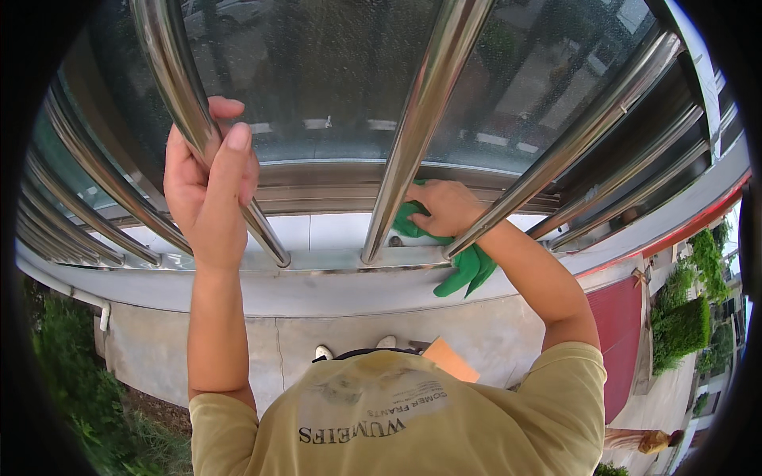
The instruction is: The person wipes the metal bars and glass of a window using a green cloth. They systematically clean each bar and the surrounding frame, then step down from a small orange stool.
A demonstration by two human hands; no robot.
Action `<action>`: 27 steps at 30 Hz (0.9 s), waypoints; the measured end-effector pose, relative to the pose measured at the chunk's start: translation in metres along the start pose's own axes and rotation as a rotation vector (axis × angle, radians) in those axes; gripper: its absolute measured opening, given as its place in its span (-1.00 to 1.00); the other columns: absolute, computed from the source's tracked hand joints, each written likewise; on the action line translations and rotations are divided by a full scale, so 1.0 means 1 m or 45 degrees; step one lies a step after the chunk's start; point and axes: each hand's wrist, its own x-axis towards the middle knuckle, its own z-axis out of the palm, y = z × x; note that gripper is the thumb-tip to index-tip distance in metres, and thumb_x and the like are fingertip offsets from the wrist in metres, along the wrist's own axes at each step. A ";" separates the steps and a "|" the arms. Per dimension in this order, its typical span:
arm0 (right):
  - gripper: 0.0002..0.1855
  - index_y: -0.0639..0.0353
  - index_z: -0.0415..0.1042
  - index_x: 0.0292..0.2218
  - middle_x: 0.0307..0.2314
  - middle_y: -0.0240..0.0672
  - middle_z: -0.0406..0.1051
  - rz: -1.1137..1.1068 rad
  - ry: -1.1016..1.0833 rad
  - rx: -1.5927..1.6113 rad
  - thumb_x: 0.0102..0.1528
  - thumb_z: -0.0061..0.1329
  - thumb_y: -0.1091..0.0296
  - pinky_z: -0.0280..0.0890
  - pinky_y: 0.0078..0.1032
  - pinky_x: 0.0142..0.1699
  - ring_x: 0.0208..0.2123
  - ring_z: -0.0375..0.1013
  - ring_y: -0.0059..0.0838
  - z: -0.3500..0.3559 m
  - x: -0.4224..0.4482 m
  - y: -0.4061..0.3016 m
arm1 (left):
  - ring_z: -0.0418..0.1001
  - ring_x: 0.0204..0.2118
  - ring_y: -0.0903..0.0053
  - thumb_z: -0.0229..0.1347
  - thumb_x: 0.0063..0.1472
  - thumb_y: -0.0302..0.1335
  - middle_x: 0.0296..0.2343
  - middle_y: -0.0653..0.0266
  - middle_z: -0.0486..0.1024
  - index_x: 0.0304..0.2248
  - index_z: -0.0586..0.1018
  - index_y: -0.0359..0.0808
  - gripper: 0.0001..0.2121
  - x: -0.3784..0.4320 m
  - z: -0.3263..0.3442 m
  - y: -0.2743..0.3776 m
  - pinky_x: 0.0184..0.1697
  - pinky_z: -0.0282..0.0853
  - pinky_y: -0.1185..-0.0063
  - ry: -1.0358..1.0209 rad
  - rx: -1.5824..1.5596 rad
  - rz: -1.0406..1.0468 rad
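My left hand [211, 184] is wrapped around a shiny metal window bar [172, 77] at the left. Behind the bars, my right hand [443, 208] grips a green cloth [408, 221] at the lower window frame [321, 187], its forearm passing behind a slanted bar [553, 131]. Part of the cloth hangs down over the bottom rail of the bars and the white ledge. Another bar [417, 113] stands between my hands. The window glass [333, 83] behind them is speckled with spots and shows reflections.
More metal bars [89, 154] run to the left and right. Below lies a cracked concrete floor [226, 333], with my shoes and an orange object [450, 359] on it. A white pipe [89, 297] and plants [71, 369] are at the left; a red surface [613, 339] is at the right.
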 end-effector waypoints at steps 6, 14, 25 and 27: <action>-0.48 0.09 0.25 -0.04 -0.42 -0.11 0.44 0.119 0.051 -0.133 -0.08 0.01 0.41 0.33 -0.26 -0.15 -0.29 0.43 -0.11 -0.001 -0.019 0.012 | 0.04 -0.71 0.81 -0.09 0.21 -0.56 -0.69 0.47 0.16 -0.21 0.36 -0.40 -0.84 0.002 -0.001 0.001 -0.63 -0.08 0.77 0.011 -0.015 0.019; -0.65 0.29 0.29 -0.27 -0.39 -0.05 0.38 0.338 0.209 -0.316 -0.17 0.02 0.47 0.31 -0.26 -0.11 -0.23 0.39 -0.02 0.017 -0.042 0.053 | 0.06 -0.70 0.81 -0.06 0.20 -0.56 -0.68 0.47 0.16 -0.21 0.36 -0.40 -0.83 0.003 -0.001 0.004 -0.63 -0.07 0.77 -0.021 -0.076 -0.042; -0.59 0.19 0.39 -0.31 -0.58 -0.40 0.30 0.280 0.874 0.541 -0.30 -0.03 0.70 0.26 -0.60 -0.31 -0.48 0.33 -0.49 0.033 -0.049 0.044 | 0.02 -0.72 0.84 -0.07 0.21 -0.55 -0.72 0.49 0.14 -0.22 0.35 -0.38 -0.84 0.005 0.000 0.004 -0.65 -0.11 0.77 -0.058 -0.084 -0.006; -0.62 0.22 0.39 -0.28 -0.54 -0.43 0.34 0.466 0.966 0.985 -0.24 -0.01 0.71 0.25 -0.65 -0.31 -0.45 0.34 -0.57 0.028 -0.067 0.015 | 0.02 -0.72 0.83 -0.07 0.21 -0.55 -0.71 0.49 0.14 -0.20 0.34 -0.38 -0.83 0.005 -0.003 0.004 -0.65 -0.12 0.77 -0.050 -0.089 -0.007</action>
